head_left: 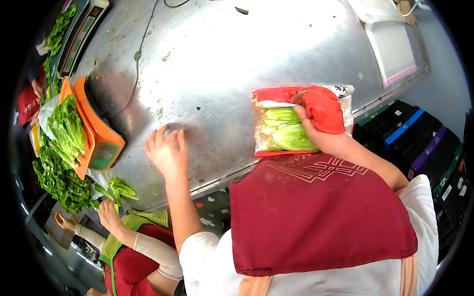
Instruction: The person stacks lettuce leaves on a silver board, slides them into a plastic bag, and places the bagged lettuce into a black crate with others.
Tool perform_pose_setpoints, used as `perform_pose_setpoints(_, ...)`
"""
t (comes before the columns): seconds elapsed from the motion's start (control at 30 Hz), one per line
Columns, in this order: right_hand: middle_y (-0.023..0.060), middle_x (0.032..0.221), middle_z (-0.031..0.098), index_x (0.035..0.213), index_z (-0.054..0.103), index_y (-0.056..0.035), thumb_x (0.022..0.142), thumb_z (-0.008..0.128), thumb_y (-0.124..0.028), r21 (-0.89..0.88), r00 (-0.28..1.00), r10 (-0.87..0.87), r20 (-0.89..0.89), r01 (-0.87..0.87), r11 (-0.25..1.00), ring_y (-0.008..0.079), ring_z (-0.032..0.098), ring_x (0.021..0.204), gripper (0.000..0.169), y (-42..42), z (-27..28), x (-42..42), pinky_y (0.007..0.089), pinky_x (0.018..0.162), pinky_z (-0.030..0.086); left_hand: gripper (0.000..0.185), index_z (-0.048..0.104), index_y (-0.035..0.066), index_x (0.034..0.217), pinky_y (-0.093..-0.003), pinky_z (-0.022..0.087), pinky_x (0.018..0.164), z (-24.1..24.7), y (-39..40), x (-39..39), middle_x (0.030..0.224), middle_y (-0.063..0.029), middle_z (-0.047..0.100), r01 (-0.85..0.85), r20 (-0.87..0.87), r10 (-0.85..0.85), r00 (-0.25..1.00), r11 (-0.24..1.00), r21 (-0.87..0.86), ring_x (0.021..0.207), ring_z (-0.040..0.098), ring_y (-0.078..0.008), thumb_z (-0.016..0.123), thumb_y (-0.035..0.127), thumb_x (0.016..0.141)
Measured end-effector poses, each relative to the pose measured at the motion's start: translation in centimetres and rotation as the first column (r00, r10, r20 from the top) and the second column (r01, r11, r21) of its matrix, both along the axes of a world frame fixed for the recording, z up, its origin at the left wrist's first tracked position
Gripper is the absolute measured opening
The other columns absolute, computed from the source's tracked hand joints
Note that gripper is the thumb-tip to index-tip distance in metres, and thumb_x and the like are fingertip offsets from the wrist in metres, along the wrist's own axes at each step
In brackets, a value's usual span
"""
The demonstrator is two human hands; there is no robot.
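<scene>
My left hand is above the metal table, fingers apart and slightly bent, with nothing in it. My right hand grips a bunched red cloth, which hides most of its fingers; the thumb shows at the cloth's left edge. Under that hand, leafy green lettuce heads lie side by side with their cut stems to the left. They rest on a flattened red and white woven sack bearing writing, near the table's front edge. Whether the right hand also holds the lettuce is unclear.
An orange scale carries lettuce at left; a second scale stands behind it. A co-worker's hand is near loose leaves. Clear plastic bags lie back right, black crates below. A cable crosses the table.
</scene>
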State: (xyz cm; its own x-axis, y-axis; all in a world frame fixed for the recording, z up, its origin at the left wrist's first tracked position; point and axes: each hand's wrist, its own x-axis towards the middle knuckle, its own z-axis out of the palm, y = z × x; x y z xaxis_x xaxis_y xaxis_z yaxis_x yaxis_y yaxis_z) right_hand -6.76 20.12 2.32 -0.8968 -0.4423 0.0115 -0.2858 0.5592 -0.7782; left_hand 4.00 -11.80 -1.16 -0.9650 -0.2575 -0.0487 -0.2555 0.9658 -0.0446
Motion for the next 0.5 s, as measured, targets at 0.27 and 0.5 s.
perform_pose_setpoints(0.27,0.0124,0.078,0.057,0.080,0.058,-0.0044,0.083,0.062,-0.008,-0.008,0.999,-0.022,-0.044,0.021,1.000,0.0330,0.055,0.077,0.006,-0.4,-0.4,0.1,0.0409,0.068,0.044,0.023,0.062,0.006,0.087,-0.0368,0.046,0.075,3.2,12.0,-1.3,0.093,-0.0069,0.061,0.574,-0.362,-0.495,0.790,0.388,0.721,0.088,0.059,-0.0269,0.074,0.007,0.067)
perform_pose_setpoints(0.5,0.0125,0.077,0.057,0.078,0.059,-0.0050,0.079,0.062,-0.009,0.180,0.983,0.072,-0.169,-0.041,0.983,0.0327,0.056,0.077,0.005,-0.6,-0.5,-0.1,0.0423,0.069,0.046,0.013,0.059,0.009,0.085,-0.0380,0.045,0.083,1.5,13.6,-0.2,0.102,-0.0059,0.060,0.757,-0.547,-0.523,0.654,0.460,0.464,0.098,0.058,-0.0220,0.065,0.011,0.073)
